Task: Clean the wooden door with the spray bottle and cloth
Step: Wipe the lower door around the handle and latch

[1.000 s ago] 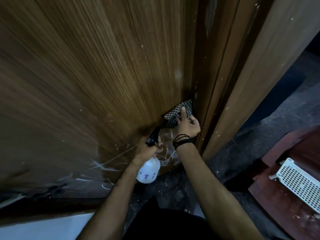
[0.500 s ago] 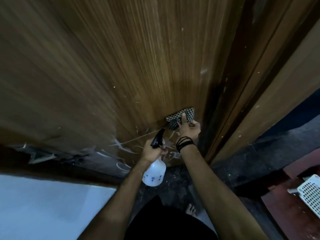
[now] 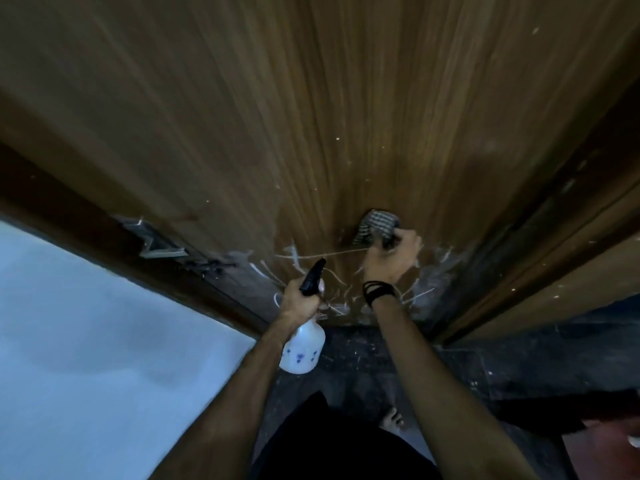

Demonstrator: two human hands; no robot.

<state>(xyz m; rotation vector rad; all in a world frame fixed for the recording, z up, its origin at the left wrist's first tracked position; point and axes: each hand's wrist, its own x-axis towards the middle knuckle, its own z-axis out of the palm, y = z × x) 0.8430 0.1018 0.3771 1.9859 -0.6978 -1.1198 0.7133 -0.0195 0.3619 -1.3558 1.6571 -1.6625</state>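
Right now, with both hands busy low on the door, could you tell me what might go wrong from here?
1. The right hand holds the checked cloth bunched, so it may smear rather than lift the white streaks on the door.
2. The spray bottle in the left hand points its nozzle near the right wrist; a squeeze could wet the arm, not the wood.
3. A bare foot stands on the dark floor, which drips could make slippery.

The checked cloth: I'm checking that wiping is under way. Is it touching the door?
Touching. The head view shows the right hand pressing the checked cloth flat against the wooden door, no gap visible.
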